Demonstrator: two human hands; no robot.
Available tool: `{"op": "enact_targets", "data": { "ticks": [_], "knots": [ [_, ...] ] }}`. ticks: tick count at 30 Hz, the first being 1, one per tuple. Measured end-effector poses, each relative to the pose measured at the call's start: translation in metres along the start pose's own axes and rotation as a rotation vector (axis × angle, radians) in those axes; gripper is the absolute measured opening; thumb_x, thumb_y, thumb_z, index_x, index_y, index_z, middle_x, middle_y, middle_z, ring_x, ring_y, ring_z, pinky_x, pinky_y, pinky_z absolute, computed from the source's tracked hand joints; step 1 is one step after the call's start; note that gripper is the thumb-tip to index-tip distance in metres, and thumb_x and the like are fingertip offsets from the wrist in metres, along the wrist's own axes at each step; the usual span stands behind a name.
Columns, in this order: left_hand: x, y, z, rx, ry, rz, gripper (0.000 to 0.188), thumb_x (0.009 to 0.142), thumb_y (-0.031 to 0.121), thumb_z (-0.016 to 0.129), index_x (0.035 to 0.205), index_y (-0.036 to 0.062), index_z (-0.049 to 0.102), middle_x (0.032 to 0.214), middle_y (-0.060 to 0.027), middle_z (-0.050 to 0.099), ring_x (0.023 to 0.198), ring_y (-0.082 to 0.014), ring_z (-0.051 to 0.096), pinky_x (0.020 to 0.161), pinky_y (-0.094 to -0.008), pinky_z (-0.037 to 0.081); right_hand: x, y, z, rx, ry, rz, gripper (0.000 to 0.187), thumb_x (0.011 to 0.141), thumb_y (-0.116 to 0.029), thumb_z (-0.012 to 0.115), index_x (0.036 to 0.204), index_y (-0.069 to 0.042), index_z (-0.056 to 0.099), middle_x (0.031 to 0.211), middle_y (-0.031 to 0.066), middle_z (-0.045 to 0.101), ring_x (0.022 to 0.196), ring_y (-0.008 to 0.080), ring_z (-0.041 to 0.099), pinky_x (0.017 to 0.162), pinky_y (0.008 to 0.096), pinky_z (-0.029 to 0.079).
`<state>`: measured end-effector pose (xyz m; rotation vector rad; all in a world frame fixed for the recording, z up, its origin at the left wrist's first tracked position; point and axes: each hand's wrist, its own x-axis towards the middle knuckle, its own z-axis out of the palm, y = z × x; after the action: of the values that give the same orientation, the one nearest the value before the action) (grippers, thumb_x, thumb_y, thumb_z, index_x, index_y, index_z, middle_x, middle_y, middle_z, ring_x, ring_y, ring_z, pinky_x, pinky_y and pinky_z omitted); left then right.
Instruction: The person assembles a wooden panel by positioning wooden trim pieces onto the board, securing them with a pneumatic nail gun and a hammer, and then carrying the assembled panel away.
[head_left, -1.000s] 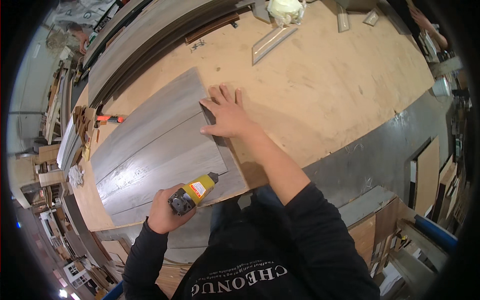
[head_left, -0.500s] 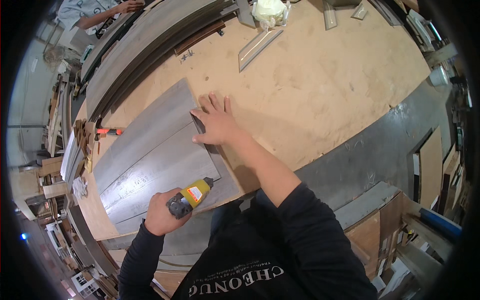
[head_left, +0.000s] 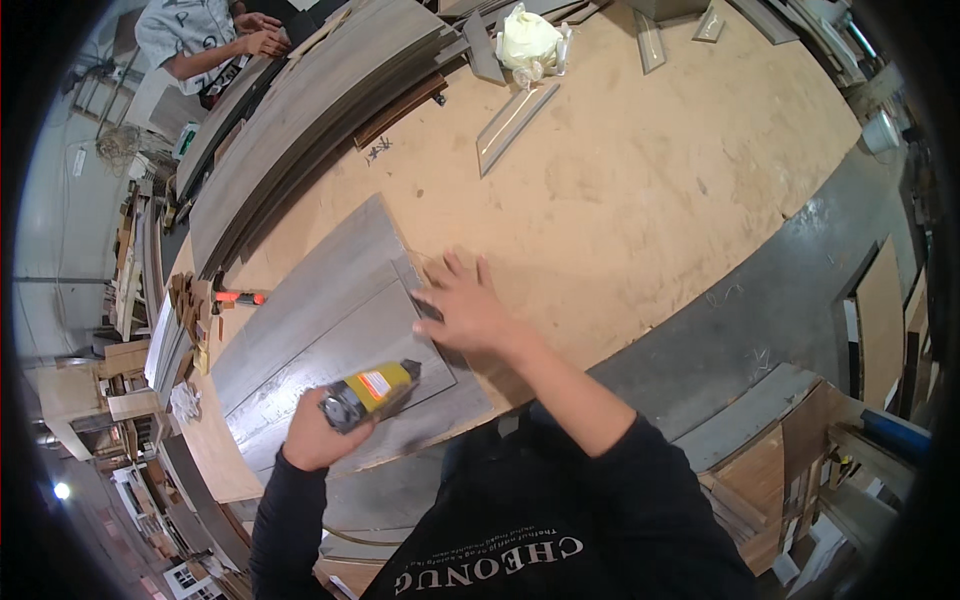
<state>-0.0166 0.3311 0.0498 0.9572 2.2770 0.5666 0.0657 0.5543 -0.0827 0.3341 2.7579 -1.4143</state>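
Observation:
A grey wood-grain panel (head_left: 300,340), with long seams and a narrow strip along its right end, lies flat on the workbench in front of me. My left hand (head_left: 318,432) is wrapped round a yellow and black handheld power tool (head_left: 372,388), seen mostly from above. Its dark nose points right, over the panel near the strip's near corner. At the panel's right edge, my right hand (head_left: 462,312) is open with fingers spread, thumb toward the strip. Whether its palm touches the panel I cannot tell.
Stacked long grey boards (head_left: 310,120) line the bench's far left. A red-orange handled tool (head_left: 240,298) lies beyond the panel. Trim pieces (head_left: 515,130) and a pale yellow bag (head_left: 530,45) are at the back. Another person's hands (head_left: 262,38) are at the upper left.
The tool has pulled back leftward from the strip's corner, still in my left hand. My right hand has shifted slightly toward me and outward along the panel's edge. The whole view has tilted a little.

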Motion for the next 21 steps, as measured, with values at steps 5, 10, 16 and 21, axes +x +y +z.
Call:
{"op": "enact_targets", "data": {
  "ticks": [5,10,16,21],
  "knots": [
    [0.046,0.029,-0.015,0.103,0.024,0.048,0.027,0.067,0.02,0.071,0.086,0.0019,0.066,0.073,-0.0148,0.065,0.069,-0.0331,0.064,0.063,-0.0356,0.051,-0.039,-0.002,0.037,-0.051,0.297,-0.021,0.046,0.077,-0.035,0.066,0.115,-0.01,0.063,0.136,0.0108,0.043,0.136,0.0328,0.026,0.11,0.0578,0.012],
    [0.066,0.023,-0.012,0.194,-0.065,0.023,0.029,0.067,0.023,0.07,0.085,0.0012,0.065,0.073,-0.017,0.065,0.072,-0.036,0.063,0.065,-0.0383,0.051,-0.039,0.001,0.039,0.039,0.385,-0.043,0.03,0.075,-0.028,0.069,0.098,-0.008,0.071,0.124,0.0062,0.056,0.131,0.0306,0.035,0.109,0.0574,0.017],
    [0.069,0.015,-0.007,0.166,-0.024,0.022,0.03,0.066,0.023,0.071,0.085,0.0006,0.066,0.074,-0.0171,0.066,0.071,-0.0354,0.064,0.066,-0.0374,0.052,-0.039,0.001,0.039,0.075,0.402,-0.048,0.028,0.074,-0.027,0.07,0.094,-0.008,0.072,0.122,0.0045,0.058,0.131,0.0288,0.036,0.109,0.0567,0.017],
    [0.068,0.02,-0.009,0.145,-0.075,-0.019,0.03,0.066,0.022,0.071,0.086,0.0003,0.066,0.074,-0.0169,0.066,0.072,-0.0343,0.065,0.066,-0.0362,0.052,-0.039,0.0,0.039,0.066,0.407,-0.044,0.028,0.073,-0.027,0.07,0.094,-0.009,0.072,0.122,0.0039,0.058,0.132,0.0286,0.035,0.109,0.0563,0.017]
  ]
}}
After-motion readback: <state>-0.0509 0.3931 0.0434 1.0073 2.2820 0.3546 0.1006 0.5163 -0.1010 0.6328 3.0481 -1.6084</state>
